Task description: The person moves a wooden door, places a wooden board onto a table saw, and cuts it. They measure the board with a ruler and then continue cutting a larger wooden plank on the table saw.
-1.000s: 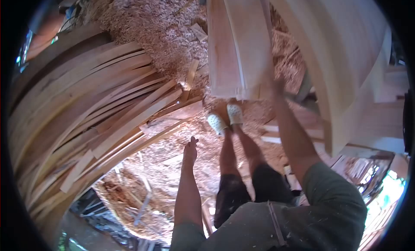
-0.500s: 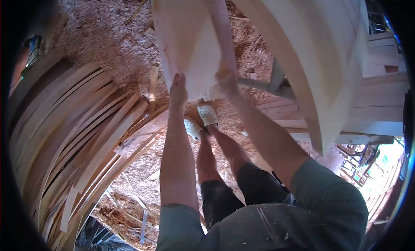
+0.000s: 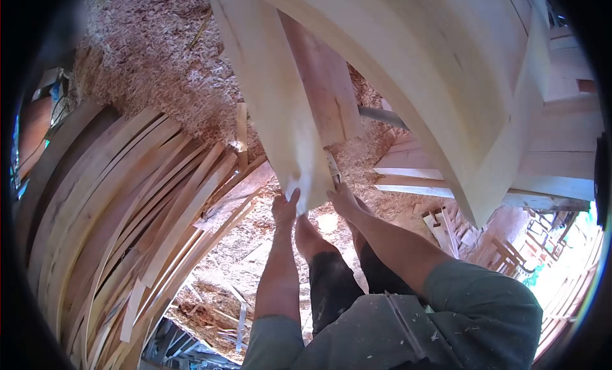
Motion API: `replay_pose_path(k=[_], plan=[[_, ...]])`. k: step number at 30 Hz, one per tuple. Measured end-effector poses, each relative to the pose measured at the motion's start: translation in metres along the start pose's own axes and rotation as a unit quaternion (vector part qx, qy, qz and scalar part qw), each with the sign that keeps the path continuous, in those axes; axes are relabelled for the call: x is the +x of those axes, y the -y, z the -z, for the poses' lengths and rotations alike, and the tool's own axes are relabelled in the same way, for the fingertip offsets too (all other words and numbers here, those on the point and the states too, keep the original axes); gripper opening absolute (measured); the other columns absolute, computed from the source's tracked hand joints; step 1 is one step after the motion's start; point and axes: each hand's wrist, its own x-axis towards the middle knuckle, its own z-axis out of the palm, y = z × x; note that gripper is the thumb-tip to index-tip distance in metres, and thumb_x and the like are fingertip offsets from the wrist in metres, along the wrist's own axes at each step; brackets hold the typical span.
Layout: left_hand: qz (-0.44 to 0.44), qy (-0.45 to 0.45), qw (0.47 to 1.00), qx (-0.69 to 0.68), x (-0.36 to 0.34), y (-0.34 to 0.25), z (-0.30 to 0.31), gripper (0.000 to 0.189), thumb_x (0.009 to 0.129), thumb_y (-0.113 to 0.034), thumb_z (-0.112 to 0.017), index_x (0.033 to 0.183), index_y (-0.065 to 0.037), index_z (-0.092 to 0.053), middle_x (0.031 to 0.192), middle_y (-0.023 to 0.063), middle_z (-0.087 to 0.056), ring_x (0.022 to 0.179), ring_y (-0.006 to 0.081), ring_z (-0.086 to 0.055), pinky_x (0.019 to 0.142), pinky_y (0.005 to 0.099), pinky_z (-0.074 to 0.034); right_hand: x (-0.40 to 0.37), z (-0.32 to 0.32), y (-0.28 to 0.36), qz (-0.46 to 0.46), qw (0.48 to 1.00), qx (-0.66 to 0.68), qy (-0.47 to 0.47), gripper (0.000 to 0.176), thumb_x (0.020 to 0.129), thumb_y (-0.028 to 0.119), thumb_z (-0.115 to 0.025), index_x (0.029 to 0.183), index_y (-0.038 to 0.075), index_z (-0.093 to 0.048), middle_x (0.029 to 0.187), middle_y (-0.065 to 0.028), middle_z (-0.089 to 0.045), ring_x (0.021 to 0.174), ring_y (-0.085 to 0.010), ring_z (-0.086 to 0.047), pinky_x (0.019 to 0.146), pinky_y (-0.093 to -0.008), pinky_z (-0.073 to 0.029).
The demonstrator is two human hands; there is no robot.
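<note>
A long pale wooden plank [image 3: 271, 76] runs from the top of the view down toward my body. My left hand [image 3: 285, 207] grips the left corner of its near end, thumb on the upper face. At the right edge of that end, my right hand [image 3: 344, 201] is closed on the plank, its fingers partly hidden. Beside and below it, a second, pinkish plank [image 3: 325, 83] shows, apart from both hands.
A large curved wooden piece [image 3: 440, 115] with a pointed lower tip stands close on the right. Many bent wooden strips [image 3: 115, 210] are stacked on the left. Wood shavings [image 3: 146, 57] cover the ground. Sawn timbers [image 3: 548, 159] lie at the far right.
The pale plank has come toward my body and swung aside from the pinkish plank, which shows more now. Both hands have moved down in the view with it.
</note>
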Motion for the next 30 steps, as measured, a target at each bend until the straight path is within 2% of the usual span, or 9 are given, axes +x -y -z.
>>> replay_pose_path(k=[2,4,8,11,15,20,25,27,30], plan=[[0.056,0.046,0.980,-0.186,0.009,0.016,0.000,0.070,0.086,-0.037,-0.076,0.137,0.005,-0.051,0.128,0.0170,-0.062,0.113,0.0264,-0.061,0.098,0.0367,-0.047,0.013,-0.037,-0.076,-0.066,0.966,0.223,0.116,0.054,0.095,0.024,-0.056,0.141,-0.001,-0.044,0.133,-0.0265,-0.054,0.118,-0.0329,-0.057,0.099,-0.0381,-0.045],[0.005,0.087,0.945,-0.315,0.025,0.045,-0.009,0.072,0.083,-0.034,-0.080,0.127,0.015,-0.049,0.118,0.0193,-0.064,0.101,0.0272,-0.066,0.091,0.0403,-0.052,-0.022,-0.001,-0.019,-0.032,0.967,0.237,0.087,0.057,0.095,0.027,-0.056,0.143,0.000,-0.042,0.131,-0.0269,-0.056,0.117,-0.0309,-0.059,0.098,-0.0368,-0.045],[0.091,0.076,0.971,-0.207,0.002,0.019,-0.006,0.064,0.087,-0.039,-0.075,0.125,0.007,-0.055,0.112,0.0173,-0.066,0.100,0.0260,-0.066,0.088,0.0412,-0.051,-0.028,0.033,0.019,-0.087,0.976,0.148,0.131,0.055,0.097,0.032,-0.056,0.141,0.001,-0.046,0.124,-0.0214,-0.063,0.115,-0.0260,-0.061,0.100,-0.0359,-0.045],[-0.171,0.066,0.979,0.093,-0.012,0.022,0.008,0.054,0.085,-0.041,-0.075,0.109,0.006,-0.066,0.100,0.0162,-0.071,0.096,0.0222,-0.067,0.084,0.0346,-0.051,-0.059,0.052,0.023,-0.013,0.955,0.262,0.134,0.050,0.095,0.040,-0.060,0.126,0.000,-0.063,0.121,-0.0152,-0.066,0.114,-0.0238,-0.061,0.101,-0.0346,-0.044],[-0.092,0.105,0.985,0.104,-0.097,-0.061,0.035,0.049,0.085,-0.031,-0.078,0.111,0.009,-0.065,0.102,0.0135,-0.071,0.087,0.0190,-0.064,0.082,0.0331,-0.052,-0.092,0.042,-0.010,-0.011,0.964,0.244,0.107,0.065,0.091,0.050,-0.060,0.138,0.004,-0.055,0.140,-0.0177,-0.055,0.129,-0.0315,-0.053,0.110,-0.0351,-0.038],[-0.184,0.126,0.965,-0.138,-0.159,-0.061,0.052,0.047,0.088,-0.023,-0.073,0.115,0.014,-0.060,0.111,0.0185,-0.067,0.099,0.0223,-0.065,0.085,0.0346,-0.054,-0.159,0.023,-0.005,-0.105,0.933,0.343,-0.039,0.061,0.086,0.047,-0.069,0.125,0.001,-0.063,0.118,-0.0161,-0.066,0.104,-0.0270,-0.065,0.090,-0.0365,-0.053],[-0.197,0.104,0.974,-0.038,-0.214,-0.050,0.045,0.059,0.087,-0.040,-0.072,0.107,0.015,-0.062,0.103,0.0205,-0.069,0.093,0.0278,-0.068,0.081,0.0362,-0.056,-0.274,0.013,0.017,-0.211,0.689,0.693,-0.025,0.077,0.090,0.043,-0.066,0.150,0.006,-0.035,0.127,-0.0188,-0.059,0.110,-0.0294,-0.061,0.089,-0.0471,-0.053],[-0.172,0.065,0.980,0.081,-0.236,-0.044,0.027,0.063,0.086,-0.045,-0.071,0.107,0.015,-0.063,0.102,0.0215,-0.069,0.091,0.0296,-0.069,0.081,0.0367,-0.056,-0.302,0.008,0.014,-0.244,0.664,0.703,-0.075,0.085,0.092,0.045,-0.063,0.156,0.008,-0.021,0.133,-0.0214,-0.055,0.115,-0.0281,-0.059,0.094,-0.0447,-0.051],[-0.177,0.034,0.966,0.186,-0.269,-0.012,0.000,0.069,0.083,-0.051,-0.072,0.107,0.013,-0.065,0.103,0.0236,-0.071,0.091,0.0317,-0.070,0.080,0.0398,-0.054,-0.297,-0.054,-0.052,-0.297,0.814,0.479,-0.143,0.074,0.097,0.045,-0.054,0.152,0.001,-0.030,0.139,-0.0219,-0.053,0.116,-0.0269,-0.059,0.098,-0.0388,-0.048]])
